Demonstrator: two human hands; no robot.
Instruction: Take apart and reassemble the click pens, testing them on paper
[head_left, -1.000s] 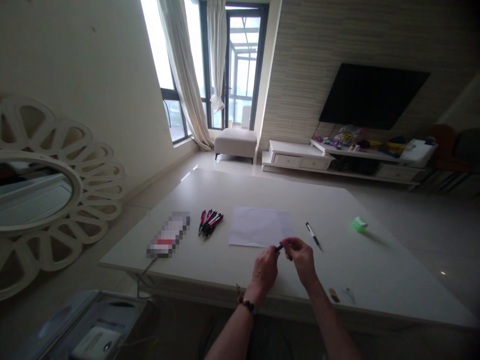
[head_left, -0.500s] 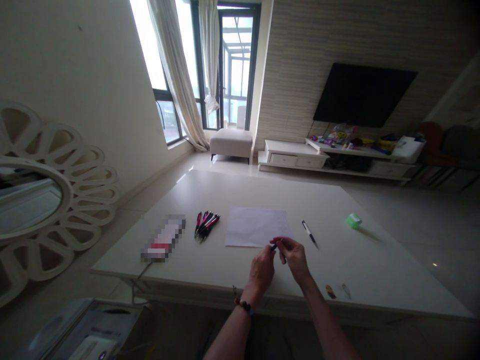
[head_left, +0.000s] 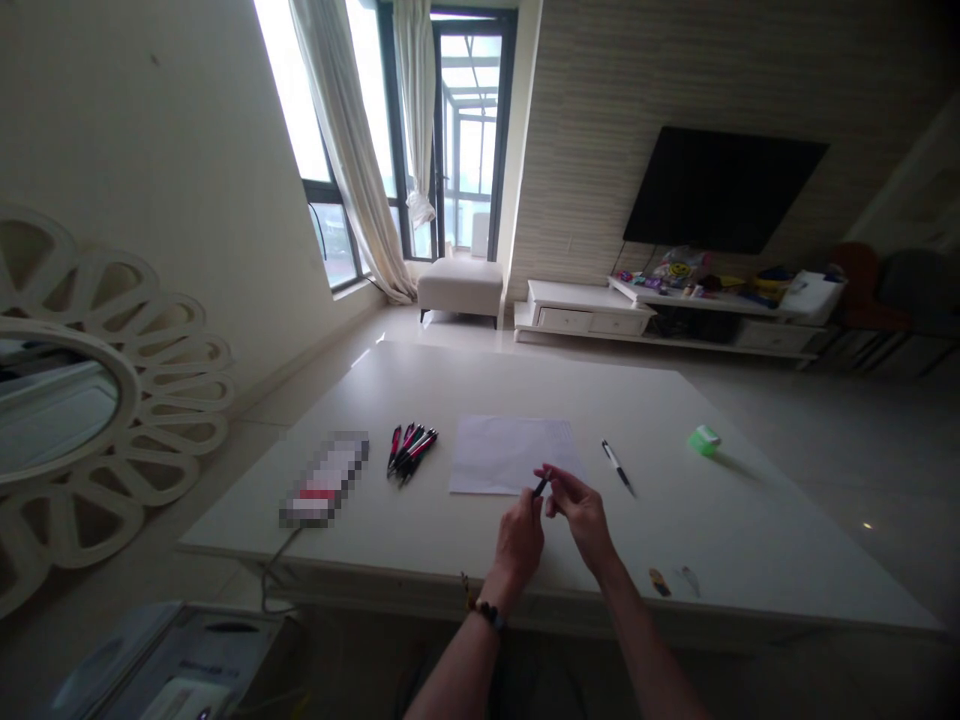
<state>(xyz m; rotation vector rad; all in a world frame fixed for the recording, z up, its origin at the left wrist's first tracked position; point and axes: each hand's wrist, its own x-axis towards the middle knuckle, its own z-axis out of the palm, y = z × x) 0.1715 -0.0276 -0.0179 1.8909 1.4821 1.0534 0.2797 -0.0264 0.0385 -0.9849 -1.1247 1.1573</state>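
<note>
A dark pen (head_left: 540,487) sticks up from my left hand (head_left: 519,538), whose fingers are wrapped round its lower part. At the pen's upper end, my right hand (head_left: 581,510) pinches with thumb and fingers; any small part between them is too tiny to make out. Both hands are over the near edge of a white sheet of paper (head_left: 502,455). A white and black pen (head_left: 616,465) lies alone to the right of the paper. Left of the sheet is a pile of several pens (head_left: 412,452), some red and black.
The white table (head_left: 405,385) carries a blurred-out phone-like object (head_left: 326,478) with a cable at left. A green and white small container (head_left: 705,440) stands at right. Near the front edge lie a small brown piece (head_left: 659,581) and a clear piece (head_left: 688,580).
Both hands have shifted slightly up and left with the pen. More of the pen's dark body shows between them. The things on the table have stayed in place.
</note>
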